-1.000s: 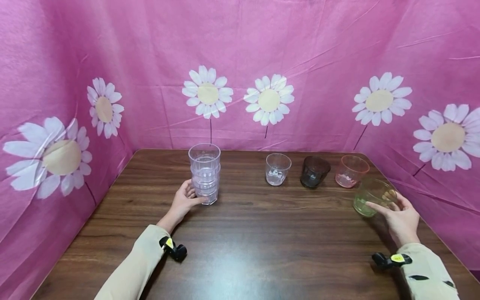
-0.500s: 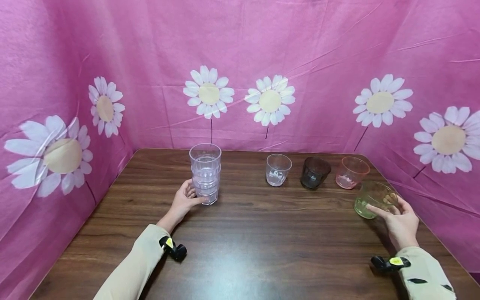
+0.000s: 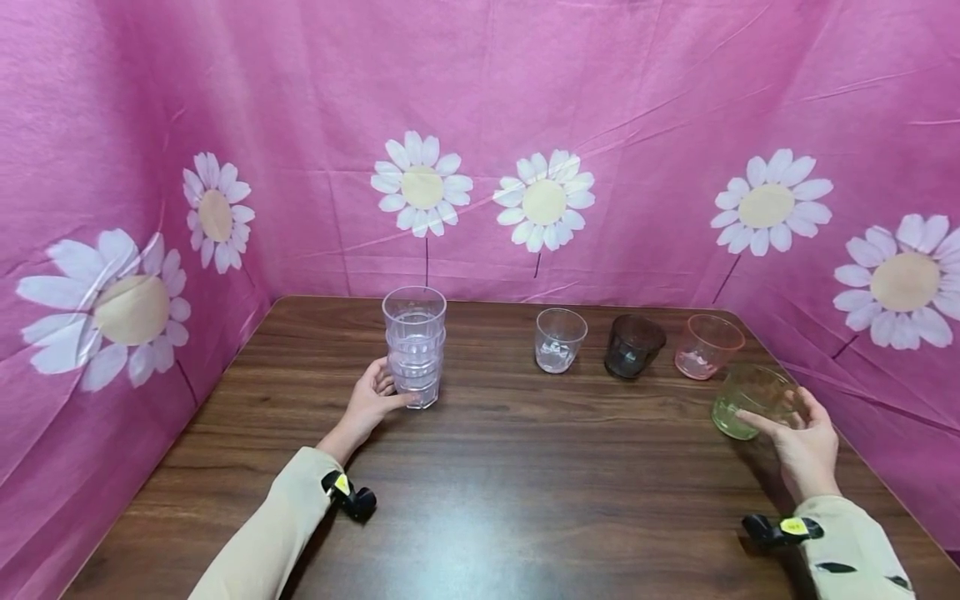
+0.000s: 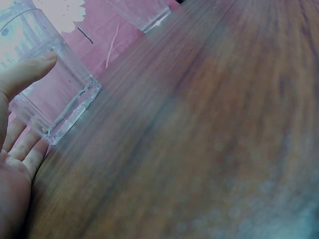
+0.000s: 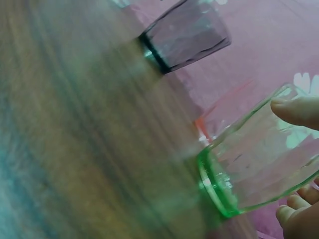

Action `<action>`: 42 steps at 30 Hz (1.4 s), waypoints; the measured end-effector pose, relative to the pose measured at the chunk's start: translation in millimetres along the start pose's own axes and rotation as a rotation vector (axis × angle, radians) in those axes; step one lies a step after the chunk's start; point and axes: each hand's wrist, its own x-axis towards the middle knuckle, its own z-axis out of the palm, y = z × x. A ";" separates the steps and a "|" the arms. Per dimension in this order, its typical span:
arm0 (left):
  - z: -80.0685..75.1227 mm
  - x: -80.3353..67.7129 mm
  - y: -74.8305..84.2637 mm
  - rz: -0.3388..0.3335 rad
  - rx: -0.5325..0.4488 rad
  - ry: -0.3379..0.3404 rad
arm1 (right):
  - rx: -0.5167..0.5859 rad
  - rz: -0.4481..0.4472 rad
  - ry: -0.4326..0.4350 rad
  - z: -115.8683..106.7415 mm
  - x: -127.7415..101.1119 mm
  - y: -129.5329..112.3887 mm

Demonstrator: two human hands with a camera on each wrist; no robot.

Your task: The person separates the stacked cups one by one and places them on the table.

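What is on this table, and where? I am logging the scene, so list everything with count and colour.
stack of cups: one stack, clear, back left of the table, held by the left hand
clear cup: one, back centre
dark cup: one, smoky black, right of the clear cup
pink cup: one, back right
green cup: one, right edge, in the right hand
table: one, dark wood
backdrop: pink cloth, white daisies
left hand: grips the stack's base
right hand: fingers round the green cup
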 end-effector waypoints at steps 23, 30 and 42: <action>0.0 -0.1 -3.5 0.004 -0.007 0.005 | 0.138 -0.200 -0.036 47.9 -17.3 -54.4; 0.7 -0.4 -1.8 0.001 -0.002 -0.003 | 0.052 -0.215 -0.153 73.8 -24.0 -49.5; 0.2 0.2 -2.7 0.009 -0.012 0.004 | -0.077 -0.218 -0.342 133.2 -39.4 -30.7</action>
